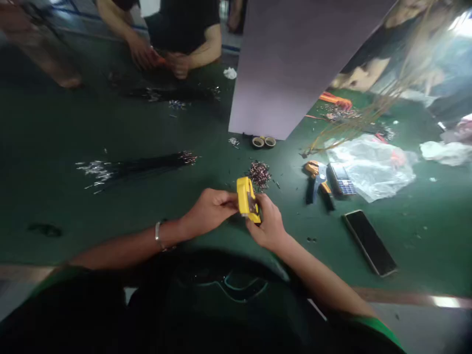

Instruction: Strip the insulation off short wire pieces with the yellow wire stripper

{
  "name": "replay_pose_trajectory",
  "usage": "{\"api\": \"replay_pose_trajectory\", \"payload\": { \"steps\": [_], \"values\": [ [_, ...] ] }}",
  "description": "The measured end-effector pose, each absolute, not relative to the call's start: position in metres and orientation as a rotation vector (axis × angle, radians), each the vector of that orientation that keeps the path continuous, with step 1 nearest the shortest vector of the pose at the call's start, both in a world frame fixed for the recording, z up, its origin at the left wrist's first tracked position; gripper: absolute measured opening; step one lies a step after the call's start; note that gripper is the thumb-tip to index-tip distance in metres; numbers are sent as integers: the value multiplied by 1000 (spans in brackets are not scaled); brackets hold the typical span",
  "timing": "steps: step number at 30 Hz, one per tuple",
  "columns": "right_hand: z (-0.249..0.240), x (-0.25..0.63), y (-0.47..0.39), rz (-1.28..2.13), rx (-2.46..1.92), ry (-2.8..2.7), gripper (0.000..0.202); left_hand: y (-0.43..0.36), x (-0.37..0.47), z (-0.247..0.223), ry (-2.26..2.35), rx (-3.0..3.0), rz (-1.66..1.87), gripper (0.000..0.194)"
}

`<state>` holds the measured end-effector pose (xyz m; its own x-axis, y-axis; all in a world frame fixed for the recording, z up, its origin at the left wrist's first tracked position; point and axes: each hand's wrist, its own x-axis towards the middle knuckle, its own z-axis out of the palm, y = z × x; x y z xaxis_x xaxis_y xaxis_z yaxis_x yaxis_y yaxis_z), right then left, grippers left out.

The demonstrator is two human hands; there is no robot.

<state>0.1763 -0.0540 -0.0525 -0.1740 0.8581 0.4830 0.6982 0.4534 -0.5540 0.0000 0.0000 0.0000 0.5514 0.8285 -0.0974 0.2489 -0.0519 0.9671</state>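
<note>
My right hand (pixel 269 223) is wrapped round a yellow hand tool (pixel 248 199), probably a wire stripper or crimper; its exact kind is not clear. Fingers closed in a pinch, my left hand (pixel 212 212) meets the tool's left side, and whatever it holds there is too small to make out. Just beyond the tool lies a pile of small copper-coloured pieces (pixel 259 173). To the left, a bundle of thin black wires (pixel 147 164) rests on the green table (pixel 55 132), with silvery ends at left and coppery ends at right.
A grey panel (pixel 283 64) rises behind the two tape rolls (pixel 264 142). On the right are orange-and-black pliers (pixel 319 179), a keypad phone (pixel 342 179), a smartphone (pixel 369 242) and a clear plastic bag (pixel 383 169). A co-worker's hands (pixel 162 61) work across the table.
</note>
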Motion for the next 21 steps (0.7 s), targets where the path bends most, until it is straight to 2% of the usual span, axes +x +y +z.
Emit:
{"api": "replay_pose_trajectory", "payload": {
  "steps": [6,21],
  "values": [
    [-51,177,-55,160,-1276,-1930,40,-1,-2,1,942,1633,581,19],
    [-55,175,-59,210,-1313,-1907,36,0,-1,3,896,1674,525,24]
  ]
}}
